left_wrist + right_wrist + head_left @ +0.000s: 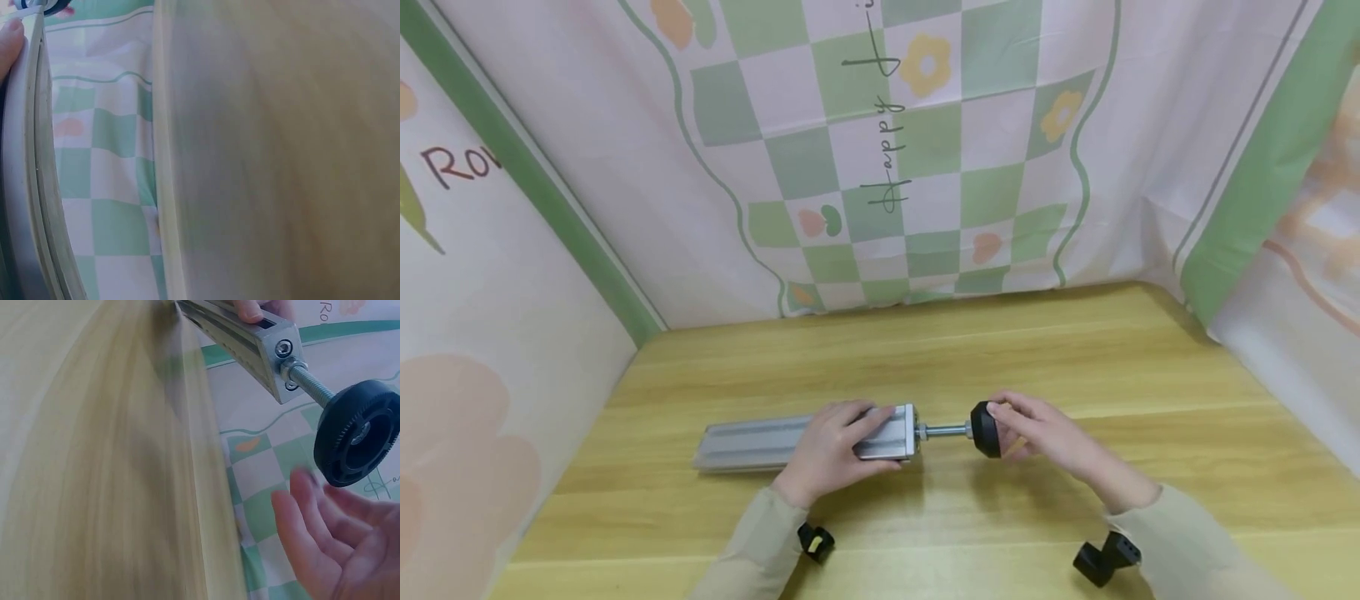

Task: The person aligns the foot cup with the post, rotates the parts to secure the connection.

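A long silver aluminium profile (752, 443) lies crosswise over the table, its right end raised. My left hand (838, 446) grips it near the right end, fingers over the top and thumb along the near side. From its end plate a threaded rod (946, 431) with nuts sticks out to the right. On the rod sits a round black levelling foot (362, 434), its hollow, ribbed underside facing the right wrist camera. My right hand (1033, 433) is at the foot; in the right wrist view its fingers (306, 512) are spread and loosely bent just below the rim.
The wood-grain table (895, 354) extends under both arms. Printed curtains hang on several sides, with a green-checked one (895, 167) at the back. Black wrist cameras, left (816, 542) and right (1105, 560), hang from the sleeves.
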The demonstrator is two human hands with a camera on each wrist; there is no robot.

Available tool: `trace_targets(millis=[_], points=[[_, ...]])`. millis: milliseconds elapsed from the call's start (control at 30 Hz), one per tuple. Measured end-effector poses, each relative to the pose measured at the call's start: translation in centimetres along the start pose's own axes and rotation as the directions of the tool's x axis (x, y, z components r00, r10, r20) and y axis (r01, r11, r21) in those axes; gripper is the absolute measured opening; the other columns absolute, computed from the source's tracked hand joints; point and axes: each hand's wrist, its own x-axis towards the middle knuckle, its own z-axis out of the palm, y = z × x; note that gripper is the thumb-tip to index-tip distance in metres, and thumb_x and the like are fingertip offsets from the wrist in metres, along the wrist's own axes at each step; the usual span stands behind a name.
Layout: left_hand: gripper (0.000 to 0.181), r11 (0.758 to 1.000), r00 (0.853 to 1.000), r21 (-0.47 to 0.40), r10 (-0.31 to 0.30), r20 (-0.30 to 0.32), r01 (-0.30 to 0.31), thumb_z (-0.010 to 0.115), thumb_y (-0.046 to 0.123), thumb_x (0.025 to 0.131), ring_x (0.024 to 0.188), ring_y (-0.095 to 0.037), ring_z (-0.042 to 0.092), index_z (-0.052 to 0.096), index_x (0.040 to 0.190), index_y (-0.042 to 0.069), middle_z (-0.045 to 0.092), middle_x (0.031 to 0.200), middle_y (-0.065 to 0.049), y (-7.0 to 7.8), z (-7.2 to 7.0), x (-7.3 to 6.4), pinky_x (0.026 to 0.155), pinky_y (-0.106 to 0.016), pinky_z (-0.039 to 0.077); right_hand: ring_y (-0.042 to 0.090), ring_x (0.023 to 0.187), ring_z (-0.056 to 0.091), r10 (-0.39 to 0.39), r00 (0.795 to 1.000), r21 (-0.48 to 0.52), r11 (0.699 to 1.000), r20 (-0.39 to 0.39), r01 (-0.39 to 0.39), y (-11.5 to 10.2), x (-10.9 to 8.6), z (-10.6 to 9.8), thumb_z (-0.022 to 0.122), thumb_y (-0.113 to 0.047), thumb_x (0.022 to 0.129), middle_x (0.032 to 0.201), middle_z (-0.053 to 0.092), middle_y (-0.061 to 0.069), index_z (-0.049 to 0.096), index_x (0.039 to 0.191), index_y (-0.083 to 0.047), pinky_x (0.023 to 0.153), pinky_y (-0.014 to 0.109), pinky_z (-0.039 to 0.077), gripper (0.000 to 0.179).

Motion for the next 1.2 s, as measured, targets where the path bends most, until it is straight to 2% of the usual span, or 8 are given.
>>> trace_targets(millis=[133,267,367,533,767,933,1067,1200], points=[[0.069,1.0,1.0,0.007,0.003,-0.007,-0.003,0.081,0.051,0.066,0.087,-0.015,0.064,0.063,0.124,0.018,0.064,0.106,-0.004,0.0,-0.1,-0.1,0.082,-0.034,0.054,0.024,0.093,0.06,-0.101,0.985,-0.109,0.99,-0.143,0.086,-0.2,-0.3,0.4,0.052,-0.02,0.098,0.11,0.058,0.019,0.044,0.13,0.005,0.07,0.037,0.057,0.042],[0.069,1.0,1.0,0.007,0.005,-0.014,-0.005,0.082,0.051,0.065,0.087,-0.015,0.064,0.064,0.123,0.018,0.064,0.106,-0.004,0.0,-0.2,-0.1,0.082,-0.034,0.054,0.016,0.099,0.058,-0.321,0.92,-0.327,0.914,-0.225,0.239,-0.2,-0.7,0.3,0.065,-0.012,0.089,0.119,0.057,0.018,0.049,0.127,0.0,0.07,0.029,0.056,0.043],[0.069,1.0,1.0,0.003,0.005,-0.015,-0.005,0.082,0.051,0.065,0.087,-0.015,0.064,0.064,0.123,0.018,0.064,0.106,-0.004,0.0,-0.2,0.0,0.081,-0.033,0.054,0.006,0.102,0.054,-0.48,0.857,-0.402,0.834,-0.188,0.378,0.2,-0.8,0.0,0.075,-0.005,0.078,0.122,0.054,0.015,0.049,0.128,0.0,0.072,0.029,0.057,0.056],[0.069,1.0,1.0,0.007,0.002,-0.003,-0.002,0.081,0.051,0.066,0.087,-0.016,0.064,0.064,0.123,0.017,0.064,0.106,-0.005,0.0,-0.4,0.0,0.083,-0.034,0.054,0.0,0.115,0.047,-0.646,0.762,-0.346,0.726,-0.046,0.595,1.2,-0.7,-0.2,0.082,0.002,0.063,0.132,0.045,0.007,0.049,0.131,0.001,0.076,0.031,0.058,0.075],[0.069,1.0,1.0,0.011,0.0,0.005,0.0,0.081,0.051,0.066,0.087,-0.016,0.064,0.064,0.123,0.017,0.064,0.106,-0.005,0.1,-0.4,0.0,0.083,-0.034,0.054,0.0,0.119,0.048,-0.715,0.699,-0.327,0.659,0.008,0.678,2.1,-0.5,-0.1,0.083,0.006,0.062,0.136,0.045,0.004,0.059,0.123,-0.003,0.078,0.027,0.057,0.067],[0.069,1.0,1.0,0.009,0.005,-0.005,-0.005,0.082,0.05,0.065,0.088,-0.016,0.064,0.064,0.123,0.017,0.064,0.106,-0.005,0.1,-0.4,0.0,0.083,-0.034,0.054,0.001,0.11,0.055,-0.712,0.702,-0.305,0.674,-0.025,0.673,2.1,-0.5,0.2,0.081,0.009,0.063,0.128,0.051,0.01,0.061,0.119,0.0,0.075,0.028,0.058,0.061],[0.069,1.0,1.0,0.005,0.007,-0.014,-0.007,0.082,0.05,0.064,0.088,-0.016,0.064,0.064,0.122,0.017,0.064,0.106,-0.005,0.0,-0.3,-0.1,0.082,-0.034,0.054,0.001,0.1,0.06,-0.649,0.758,-0.247,0.745,-0.057,0.62,1.8,-0.6,0.3,0.08,0.008,0.067,0.125,0.053,0.005,0.06,0.119,0.001,0.073,0.03,0.058,0.057],[0.07,1.0,1.0,0.001,0.004,-0.018,-0.004,0.082,0.05,0.064,0.088,-0.016,0.064,0.064,0.123,0.017,0.065,0.105,-0.005,-0.1,-0.1,-0.1,0.082,-0.034,0.054,0.002,0.098,0.06,-0.537,0.838,-0.168,0.838,-0.093,0.519,1.6,-0.6,0.5,0.076,0.005,0.073,0.12,0.055,0.003,0.059,0.12,0.003,0.07,0.031,0.058,0.05]])
